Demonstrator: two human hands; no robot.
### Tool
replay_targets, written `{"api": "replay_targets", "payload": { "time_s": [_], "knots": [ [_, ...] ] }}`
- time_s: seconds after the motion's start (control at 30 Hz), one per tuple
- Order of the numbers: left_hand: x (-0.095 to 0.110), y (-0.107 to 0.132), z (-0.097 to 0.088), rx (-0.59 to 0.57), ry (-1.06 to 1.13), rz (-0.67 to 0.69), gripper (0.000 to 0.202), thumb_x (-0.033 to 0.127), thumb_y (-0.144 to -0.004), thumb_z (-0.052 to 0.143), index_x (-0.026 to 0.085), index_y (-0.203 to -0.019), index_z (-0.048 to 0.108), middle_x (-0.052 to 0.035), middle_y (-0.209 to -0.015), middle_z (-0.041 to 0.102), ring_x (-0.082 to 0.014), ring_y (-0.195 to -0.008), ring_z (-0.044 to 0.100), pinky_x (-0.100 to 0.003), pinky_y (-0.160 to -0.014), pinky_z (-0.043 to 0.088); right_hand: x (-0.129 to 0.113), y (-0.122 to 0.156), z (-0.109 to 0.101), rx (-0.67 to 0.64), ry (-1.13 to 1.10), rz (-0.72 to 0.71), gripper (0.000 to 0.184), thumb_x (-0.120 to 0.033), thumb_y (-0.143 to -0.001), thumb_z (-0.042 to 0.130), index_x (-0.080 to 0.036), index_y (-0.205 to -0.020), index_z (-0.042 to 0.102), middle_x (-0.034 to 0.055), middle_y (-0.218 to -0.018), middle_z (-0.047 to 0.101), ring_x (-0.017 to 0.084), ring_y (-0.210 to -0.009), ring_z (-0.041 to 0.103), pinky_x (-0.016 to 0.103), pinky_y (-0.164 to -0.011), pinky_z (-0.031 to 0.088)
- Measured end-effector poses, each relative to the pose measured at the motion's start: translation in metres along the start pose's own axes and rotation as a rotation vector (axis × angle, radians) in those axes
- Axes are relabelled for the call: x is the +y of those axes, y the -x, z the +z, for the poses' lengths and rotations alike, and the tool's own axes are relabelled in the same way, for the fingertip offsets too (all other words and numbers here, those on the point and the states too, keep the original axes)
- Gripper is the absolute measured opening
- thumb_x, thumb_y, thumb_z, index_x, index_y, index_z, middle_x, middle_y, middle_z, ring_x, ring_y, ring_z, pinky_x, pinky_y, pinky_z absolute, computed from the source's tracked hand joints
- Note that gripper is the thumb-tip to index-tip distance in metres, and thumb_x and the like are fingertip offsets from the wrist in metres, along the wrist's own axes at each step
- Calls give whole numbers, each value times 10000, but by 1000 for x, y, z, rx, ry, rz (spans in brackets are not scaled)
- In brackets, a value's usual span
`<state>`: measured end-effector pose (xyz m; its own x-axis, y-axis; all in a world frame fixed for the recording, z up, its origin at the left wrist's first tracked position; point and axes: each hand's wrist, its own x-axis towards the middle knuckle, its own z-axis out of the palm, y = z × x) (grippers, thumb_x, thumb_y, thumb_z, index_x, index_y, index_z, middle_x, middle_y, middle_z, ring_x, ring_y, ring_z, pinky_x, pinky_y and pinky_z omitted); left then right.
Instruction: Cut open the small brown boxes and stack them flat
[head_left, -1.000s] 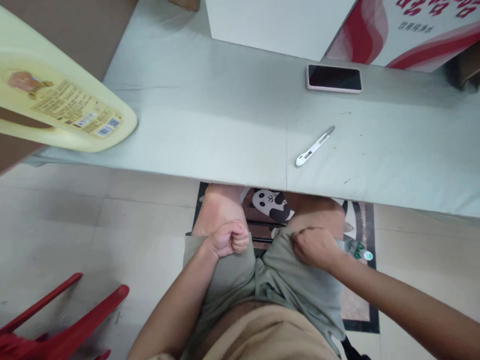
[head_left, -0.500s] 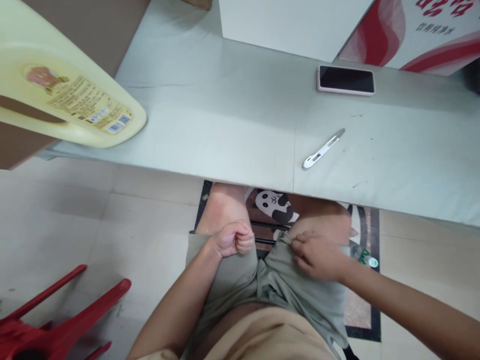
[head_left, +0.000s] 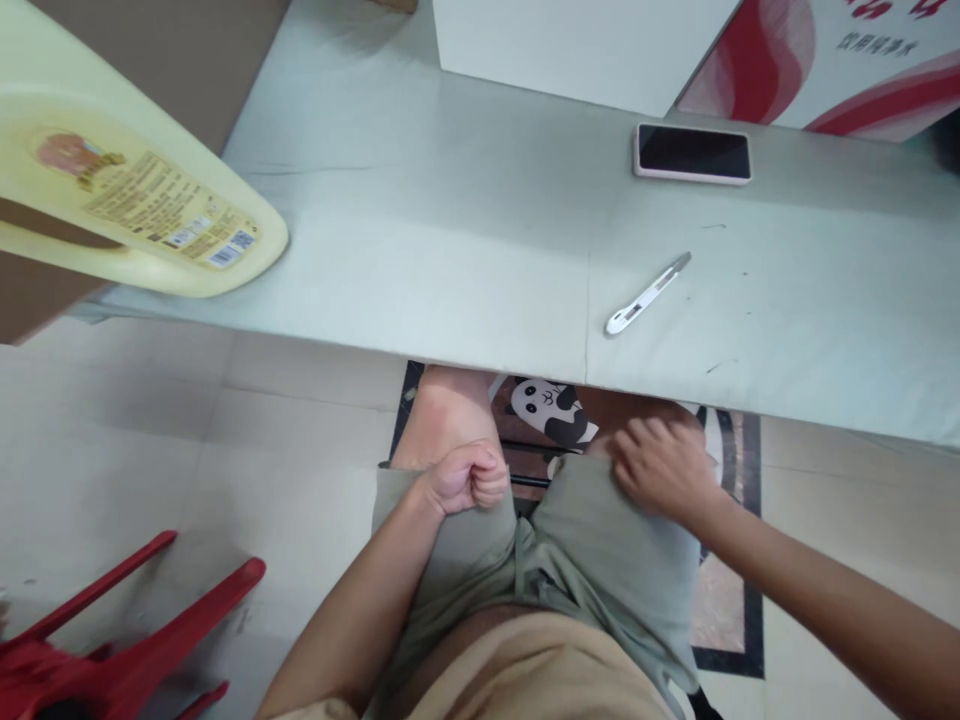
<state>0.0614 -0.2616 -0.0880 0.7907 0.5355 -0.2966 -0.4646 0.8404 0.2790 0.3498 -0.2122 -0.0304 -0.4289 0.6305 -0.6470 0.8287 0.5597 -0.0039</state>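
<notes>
My left hand (head_left: pixel 469 478) is curled into a fist on my left thigh, at the hem of the grey-green shorts (head_left: pixel 600 535); nothing sticks out of it. On the other thigh lies my right hand (head_left: pixel 664 465), palm down near the knee, its fingers slightly apart and a little blurred. A white utility knife (head_left: pixel 649 295) rests on the cloth-covered table (head_left: pixel 420 260), beyond both hands and closer to the right one. Further back is a phone (head_left: pixel 694 155) with a dark screen and a pale pink case.
A large pale-yellow jug (head_left: pixel 157 190) with a handle stands at the table's left end, by a brown box (head_left: pixel 180 70). At the back are a white box (head_left: pixel 570 50) and a red-and-white carton (head_left: pixel 772 70). A red plastic stool (head_left: pixel 150 640) is at lower left; a panda mat (head_left: pixel 551 410) lies below.
My right hand has slid forward and outward along my right thigh, from the shorts toward the knee. My left fist has stayed in place. The things on the table have not moved.
</notes>
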Motion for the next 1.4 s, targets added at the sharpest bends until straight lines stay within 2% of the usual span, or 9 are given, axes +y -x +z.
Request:
{"api": "replay_targets", "payload": {
  "time_s": [0.1, 0.3, 0.5, 0.63, 0.77, 0.87, 1.07, 1.2, 1.4],
  "knots": [
    [-1, 0, 0, 2, -2, 1, 598, 376, -754, 713, 227, -449, 221, 88, -425, 173, -36, -375, 114, -228, -414, 41, 4, -4, -3, -9, 20, 19, 382, -344, -1002, 440, -99, -1074, 725, 212, -1126, 686, 372, -1097, 590, 466, -911, 377],
    [0, 0, 1, 12, -7, 3, 623, 384, -762, 719, 234, -447, 203, 88, -423, 169, -39, -377, 115, -235, -413, 52, -30, 13, 7, -198, -212, -302, 273, -310, -958, 521, -137, -1005, 727, 137, -1068, 731, 284, -1014, 627, 408, -936, 392],
    [1, 0, 1, 28, -12, 4, 612, 381, -759, 720, 231, -447, 215, 90, -427, 169, -37, -379, 117, -228, -413, 63, -1, -8, -5, 38, 31, 117, 374, -329, -1016, 438, -99, -1079, 726, 215, -1134, 693, 359, -1115, 594, 448, -889, 373],
    [2, 1, 1, 35, -22, 6, 612, 387, -772, 711, 231, -449, 215, 89, -426, 174, -37, -379, 115, -226, -409, 70, -26, 8, 0, -114, -203, -209, 277, -273, -966, 506, -144, -905, 744, 142, -1011, 732, 271, -975, 630, 400, -891, 398],
    [4, 0, 3, 33, -44, 6, 617, 403, -777, 704, 229, -454, 208, 93, -428, 158, -36, -377, 107, -225, -408, 71, -60, 38, 11, -224, -332, -426, 227, -292, -948, 537, -170, -992, 723, 109, -1041, 718, 273, -968, 637, 401, -871, 411],
    [6, 2, 7, 30, -73, 4, 626, 416, -779, 708, 226, -454, 209, 92, -424, 154, -35, -375, 106, -229, -409, 66, -56, 44, 13, -129, -290, -284, 280, -304, -1014, 453, -171, -1067, 694, 128, -1094, 688, 299, -1020, 614, 427, -889, 402],
    [13, 14, 24, 34, -176, 25, 649, 468, -774, 721, 229, -439, 220, 83, -413, 166, -41, -364, 124, -240, -410, 68, 3, 28, 19, 245, -87, 55, 390, -343, -1057, 396, -109, -1189, 679, 211, -1265, 646, 380, -1208, 518, 489, -976, 352],
    [24, 19, 42, 49, -264, 81, 651, 486, -778, 718, 229, -439, 225, 76, -397, 169, -47, -355, 126, -252, -409, 72, 25, 21, 38, 396, -61, 27, 348, -363, -1044, 445, -162, -1162, 703, 170, -1271, 647, 363, -1258, 476, 496, -1041, 309],
    [54, 16, 66, 72, -404, 188, 679, 533, -778, 702, 234, -439, 195, 62, -392, 148, -60, -363, 132, -278, -442, 71, 26, 18, 54, 476, -111, 5, 292, -340, -1023, 463, -215, -1067, 723, 135, -1246, 651, 336, -1223, 470, 482, -1010, 293]
  ]
}}
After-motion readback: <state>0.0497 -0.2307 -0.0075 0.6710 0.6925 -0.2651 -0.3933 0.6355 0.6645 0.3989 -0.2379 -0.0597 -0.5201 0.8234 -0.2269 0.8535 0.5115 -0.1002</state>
